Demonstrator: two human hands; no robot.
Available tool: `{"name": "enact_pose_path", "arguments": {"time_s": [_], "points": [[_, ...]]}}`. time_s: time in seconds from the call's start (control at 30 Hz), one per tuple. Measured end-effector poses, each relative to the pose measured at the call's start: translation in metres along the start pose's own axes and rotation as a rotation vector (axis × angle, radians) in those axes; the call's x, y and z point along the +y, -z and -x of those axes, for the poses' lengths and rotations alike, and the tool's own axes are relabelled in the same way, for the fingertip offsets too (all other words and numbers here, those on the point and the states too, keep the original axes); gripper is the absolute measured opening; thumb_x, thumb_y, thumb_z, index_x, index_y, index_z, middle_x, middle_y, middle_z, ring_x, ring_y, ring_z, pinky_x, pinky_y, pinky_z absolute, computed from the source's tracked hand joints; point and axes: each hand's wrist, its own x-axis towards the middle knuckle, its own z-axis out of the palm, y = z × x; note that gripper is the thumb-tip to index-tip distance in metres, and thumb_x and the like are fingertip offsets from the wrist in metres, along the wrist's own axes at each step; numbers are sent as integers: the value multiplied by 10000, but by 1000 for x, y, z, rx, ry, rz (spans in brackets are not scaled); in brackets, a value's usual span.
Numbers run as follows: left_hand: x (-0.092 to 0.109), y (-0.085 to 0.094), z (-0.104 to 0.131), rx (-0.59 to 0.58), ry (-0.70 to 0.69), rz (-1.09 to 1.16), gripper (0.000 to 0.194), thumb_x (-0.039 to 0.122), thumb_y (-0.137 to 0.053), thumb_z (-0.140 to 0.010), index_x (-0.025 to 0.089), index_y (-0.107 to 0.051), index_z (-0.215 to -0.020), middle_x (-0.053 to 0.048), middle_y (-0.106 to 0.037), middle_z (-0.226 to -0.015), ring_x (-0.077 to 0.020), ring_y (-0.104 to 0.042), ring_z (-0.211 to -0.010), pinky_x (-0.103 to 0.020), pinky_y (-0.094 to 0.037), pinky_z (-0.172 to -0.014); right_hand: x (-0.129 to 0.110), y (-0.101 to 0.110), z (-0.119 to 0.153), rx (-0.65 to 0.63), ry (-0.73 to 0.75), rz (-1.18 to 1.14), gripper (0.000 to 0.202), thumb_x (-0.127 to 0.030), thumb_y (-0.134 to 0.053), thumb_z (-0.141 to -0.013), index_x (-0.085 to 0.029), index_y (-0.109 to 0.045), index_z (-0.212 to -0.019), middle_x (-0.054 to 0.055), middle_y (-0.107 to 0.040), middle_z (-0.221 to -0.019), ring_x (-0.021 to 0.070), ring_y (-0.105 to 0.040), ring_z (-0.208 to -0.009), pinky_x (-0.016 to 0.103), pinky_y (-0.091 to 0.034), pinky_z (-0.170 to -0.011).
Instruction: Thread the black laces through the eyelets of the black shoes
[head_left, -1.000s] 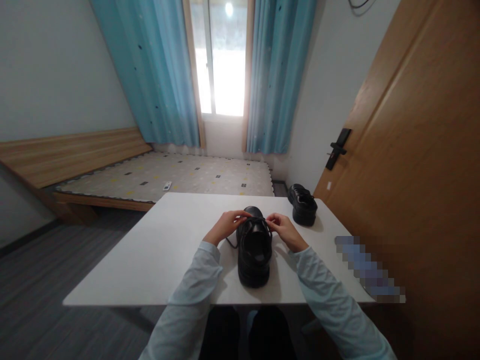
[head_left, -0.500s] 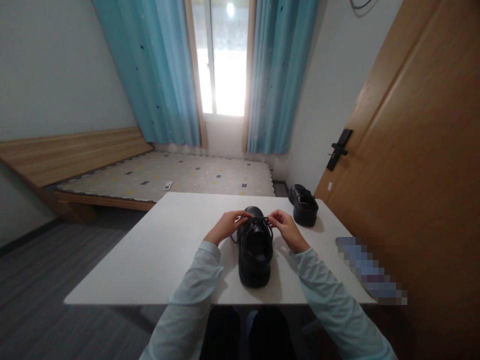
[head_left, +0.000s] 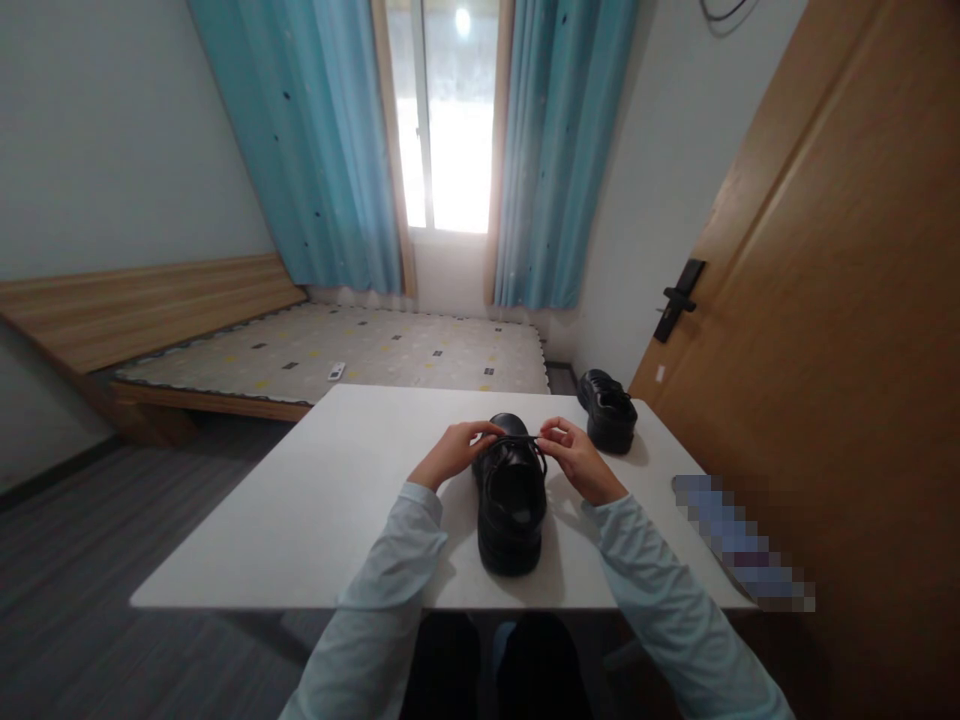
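Note:
A black lace-up shoe (head_left: pixel 511 540) stands upright on the white table (head_left: pixel 300 520), its heel towards me and its toe pointing away. My left hand (head_left: pixel 454 450) is at the left of the lacing, thumb and fingers pinched on the black shoelace (head_left: pixel 517 438). On the other side, my right hand (head_left: pixel 576 458) pinches the lace between thumb and fingertips. The lace runs across the top of the shoe between both hands, and a loose part hangs down at the right of the opening.
A second black shoe (head_left: pixel 609 412) stands at the table's far right corner. Past the table is a bed (head_left: pixel 390 345) with a small white object (head_left: pixel 336 371) on it. A wooden door (head_left: pixel 825 330) rises on the right, near a pixelated item (head_left: pixel 739 545) at the table edge.
My right hand has shifted slightly to the right with the lace. The loose lace at the left side of the shoe no longer shows. My left hand stays nearly in place.

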Motion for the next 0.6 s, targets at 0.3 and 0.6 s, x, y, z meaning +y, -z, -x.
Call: {"name": "enact_pose_path", "arguments": {"time_s": [0.3,0.6], "points": [[2,1,1,-3,-3,9,256,294,-499,-858,210,-698,-997,-45,-718,-1020,-193,-647,-942,-311,-485,-867,-5,3,-1,84,4,-93,324,-333,-754,-603,-206,-533,-803,-20,-557,-722,134,-561,-685,294,-476,-708],[1,1,1,-6,-2,13,265,308,-492,-860,211,-696,-999,-46,-718,-1013,-195,-648,-927,-308,-486,-857,2,4,-2,50,-87,85,258,-373,-691,-654,-176,-572,-771,-16,-573,-671,118,-531,-628,246,-440,-586]]}}
